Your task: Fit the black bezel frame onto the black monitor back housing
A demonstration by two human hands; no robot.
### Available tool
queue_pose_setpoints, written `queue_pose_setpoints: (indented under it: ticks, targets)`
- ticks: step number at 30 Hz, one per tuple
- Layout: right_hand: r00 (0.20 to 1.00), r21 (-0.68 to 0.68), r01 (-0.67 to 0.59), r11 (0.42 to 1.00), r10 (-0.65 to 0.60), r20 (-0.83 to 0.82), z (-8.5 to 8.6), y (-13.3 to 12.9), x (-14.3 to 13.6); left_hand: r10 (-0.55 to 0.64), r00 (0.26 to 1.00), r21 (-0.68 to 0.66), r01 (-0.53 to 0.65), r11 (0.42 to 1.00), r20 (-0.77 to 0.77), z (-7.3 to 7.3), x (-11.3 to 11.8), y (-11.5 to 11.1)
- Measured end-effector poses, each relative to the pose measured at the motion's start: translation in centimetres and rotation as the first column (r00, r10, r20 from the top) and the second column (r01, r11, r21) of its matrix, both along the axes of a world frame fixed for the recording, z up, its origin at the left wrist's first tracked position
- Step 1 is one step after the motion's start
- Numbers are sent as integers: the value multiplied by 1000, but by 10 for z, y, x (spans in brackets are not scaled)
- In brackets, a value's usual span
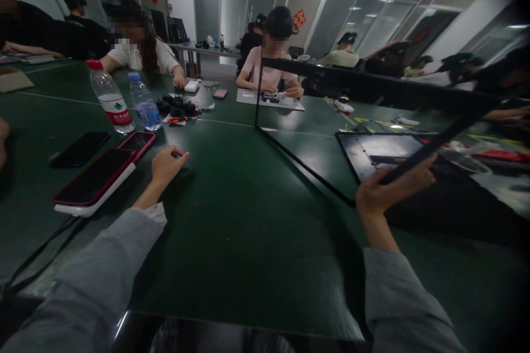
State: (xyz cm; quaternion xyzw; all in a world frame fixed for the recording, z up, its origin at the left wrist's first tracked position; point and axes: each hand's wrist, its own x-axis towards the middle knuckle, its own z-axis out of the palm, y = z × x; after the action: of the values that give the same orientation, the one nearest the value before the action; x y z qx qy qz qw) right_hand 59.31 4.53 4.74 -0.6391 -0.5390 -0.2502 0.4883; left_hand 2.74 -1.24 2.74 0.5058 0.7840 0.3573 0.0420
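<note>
My right hand (393, 185) grips the edge of a thin black screen bezel (308, 168). The bezel is tilted up over the table, and its middle is open, so people and table show through it. Under and behind that hand lies a flat panel (383, 146) with a shiny metal face and black edges. My left hand (168, 165) hovers over or rests on the green table, fingers curled and thumb pressed in. A small dark thing shows at its fingertips, too small to name. Close to its left lies a phone in a pink-red case (138, 144).
A larger red-cased phone (97, 176) rests on a white block, with a black phone (80, 149) behind it. Two bottles, one red-capped (111, 102) and one blue-capped (144, 105), stand farther back. Co-workers sit across the table (232, 231). Bagged items (464, 157) lie at right.
</note>
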Motion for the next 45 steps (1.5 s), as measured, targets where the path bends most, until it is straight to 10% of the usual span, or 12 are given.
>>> queue_pose_setpoints:
  ticks: [7,12,19,24,33,45]
  targets:
    - [978,30,-198,980,199,-67,-6,11,-22,-128,981,307,78,948,144,-14,-1,13]
    - [946,-58,-283,957,269,-182,-9,15,-37,-328,830,262,228,938,452,-20,5,20]
    - [892,-459,-421,782,264,-368,-44,31,-42,-142,885,211,51,976,443,-19,2,15]
    - [746,-421,-623,659,339,-573,-69,49,-30,-52,932,72,28,997,360,-18,-2,11]
    - [966,-598,-256,759,186,-178,-68,45,-22,-43,980,-67,31,997,-194,-21,2,6]
    - [982,-688,-182,703,93,-165,-65,45,-30,-38,979,-132,12,991,-198,-25,3,7]
